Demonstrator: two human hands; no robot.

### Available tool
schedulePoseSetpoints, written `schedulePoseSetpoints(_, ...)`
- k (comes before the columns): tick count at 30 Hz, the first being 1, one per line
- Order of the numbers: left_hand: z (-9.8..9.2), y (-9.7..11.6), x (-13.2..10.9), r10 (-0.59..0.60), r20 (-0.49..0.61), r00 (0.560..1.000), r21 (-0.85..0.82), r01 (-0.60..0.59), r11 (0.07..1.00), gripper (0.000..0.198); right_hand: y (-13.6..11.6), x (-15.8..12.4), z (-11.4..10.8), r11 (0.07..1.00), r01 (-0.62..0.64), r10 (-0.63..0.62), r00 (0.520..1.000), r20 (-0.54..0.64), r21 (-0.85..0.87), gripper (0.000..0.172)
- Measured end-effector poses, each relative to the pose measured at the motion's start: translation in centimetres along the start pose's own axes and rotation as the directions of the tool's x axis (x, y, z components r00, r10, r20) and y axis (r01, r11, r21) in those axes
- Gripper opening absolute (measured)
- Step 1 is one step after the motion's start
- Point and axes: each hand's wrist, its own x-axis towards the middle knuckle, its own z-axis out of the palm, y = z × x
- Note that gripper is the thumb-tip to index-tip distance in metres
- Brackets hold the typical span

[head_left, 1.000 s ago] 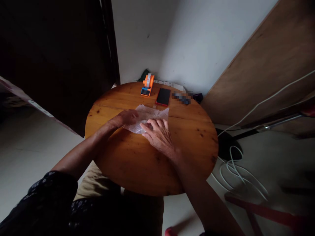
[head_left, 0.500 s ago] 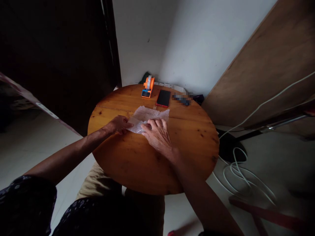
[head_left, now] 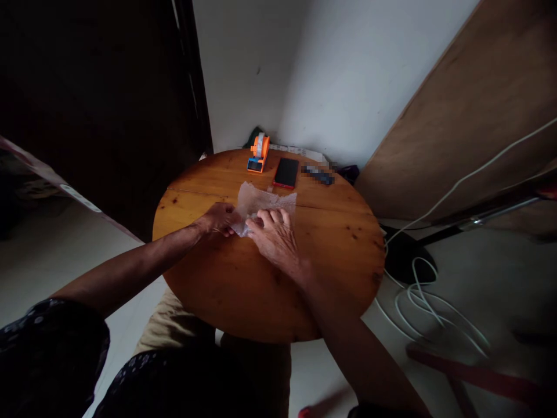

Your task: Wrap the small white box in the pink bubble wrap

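Observation:
A crinkled, see-through sheet of bubble wrap lies on the round wooden table, its left part lifted and folding inward. My left hand pinches its left edge between thumb and fingers. On the sheet's front right part rests my right hand, fingers curled and pressing down on it. Whatever may lie under the right fingers is hidden.
Behind the sheet stand an orange tape dispenser and a red-edged black phone. A blurred-out dark object lies right of the phone. The wooden table has a curved edge; a pale cable coils on the floor at right.
My left hand has moved slightly right and inward, bringing the left edge of the bubble wrap up and over toward my right hand. My right hand stays on the sheet.

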Motion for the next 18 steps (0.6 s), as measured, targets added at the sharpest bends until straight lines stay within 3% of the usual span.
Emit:
schedulePoseSetpoints(9,1.0,0.2,0.1,0.037,0.05,0.998,-0.166,-0.029,0.986,0.017,0.1,-0.4,-0.3,0.998,0.004,-0.003,1.0,-0.016,0.064,0.034)
schedulePoseSetpoints(15,2.0,0.5,0.0,0.092,0.037,0.995,-0.048,-0.09,0.995,0.014,0.3,-0.5,-0.2,0.979,-0.071,0.081,0.996,-0.044,0.193,0.054)
schedulePoseSetpoints(18,2.2,1.2,-0.4,0.112,0.081,0.99,-0.007,-0.111,0.994,0.007,0.7,-0.5,-0.2,0.968,-0.086,0.1,0.994,-0.046,0.236,0.061)
